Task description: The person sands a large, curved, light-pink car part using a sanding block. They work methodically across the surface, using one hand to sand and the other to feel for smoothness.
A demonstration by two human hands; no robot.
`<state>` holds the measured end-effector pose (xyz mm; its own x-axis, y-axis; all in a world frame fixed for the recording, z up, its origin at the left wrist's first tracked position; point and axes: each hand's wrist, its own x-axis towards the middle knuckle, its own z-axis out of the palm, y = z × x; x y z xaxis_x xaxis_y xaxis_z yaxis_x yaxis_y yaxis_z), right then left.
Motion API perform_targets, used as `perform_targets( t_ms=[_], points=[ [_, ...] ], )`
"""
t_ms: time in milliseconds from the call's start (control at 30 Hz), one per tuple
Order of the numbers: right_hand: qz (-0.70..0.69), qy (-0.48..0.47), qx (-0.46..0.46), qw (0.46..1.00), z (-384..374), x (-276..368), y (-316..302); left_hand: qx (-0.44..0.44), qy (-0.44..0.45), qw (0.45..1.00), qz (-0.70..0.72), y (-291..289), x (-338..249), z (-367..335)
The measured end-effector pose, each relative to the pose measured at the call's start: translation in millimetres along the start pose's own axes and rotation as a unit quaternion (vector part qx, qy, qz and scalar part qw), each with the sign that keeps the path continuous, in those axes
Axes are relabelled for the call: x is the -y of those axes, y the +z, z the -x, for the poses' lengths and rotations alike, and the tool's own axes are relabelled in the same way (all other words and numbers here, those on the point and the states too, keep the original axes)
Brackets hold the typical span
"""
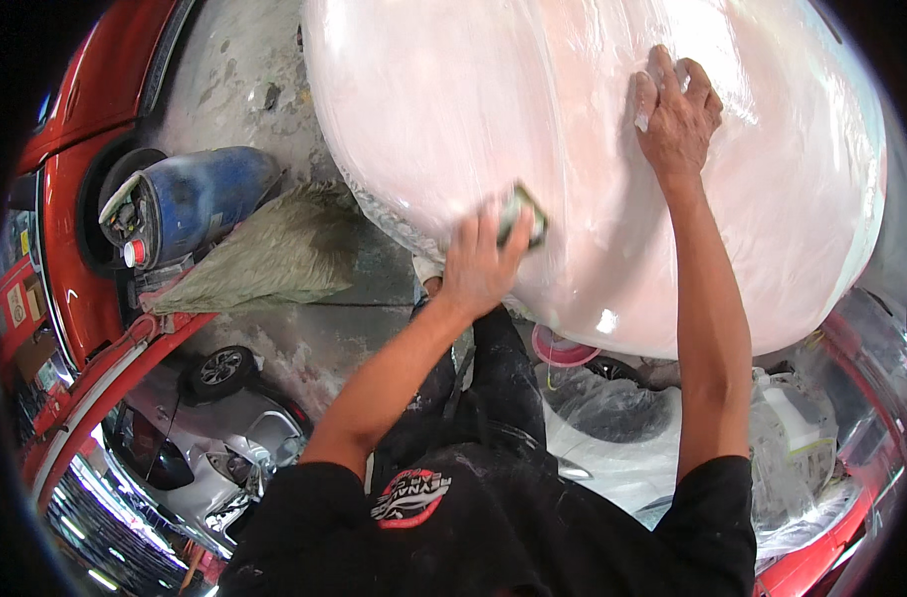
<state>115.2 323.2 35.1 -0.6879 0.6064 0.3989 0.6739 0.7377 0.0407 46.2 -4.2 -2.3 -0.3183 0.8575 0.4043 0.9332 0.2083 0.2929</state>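
A large, rounded pale pink panel (443, 109), shiny as if wet, fills the upper middle and right. My left hand (481, 261) is on its near left part, slightly blurred, with its fingers closed on a small dark green and whitish sanding block (531, 214). The block lies against the panel; its underside is hidden. Farther to the right, my right hand (680, 124) rests on the panel with bent, spread fingers, and holds nothing. Whitish residue marks its fingertips.
At the left, a blue drum (209, 199) and a dusty greenish sack (274, 254) stand by a red car (85, 239). A pink basin (563, 348) sits beneath the panel's near edge. Silver car (244, 423) at lower left; plastic-covered parts (792, 428) at lower right.
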Motion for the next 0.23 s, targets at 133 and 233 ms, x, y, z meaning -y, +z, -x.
perform_targets(
  t_ms=[133, 233],
  points=[
    [0.005, 0.026, 0.007, 1.0, 1, 1, -4, 0.034, 0.01, 0.997, -0.063, -1, 44, -49],
    [0.029, 0.005, 0.011, 1.0, 2, -3, 0, -0.065, -0.036, 0.992, -0.102, 4, 144, -232]
  ],
)
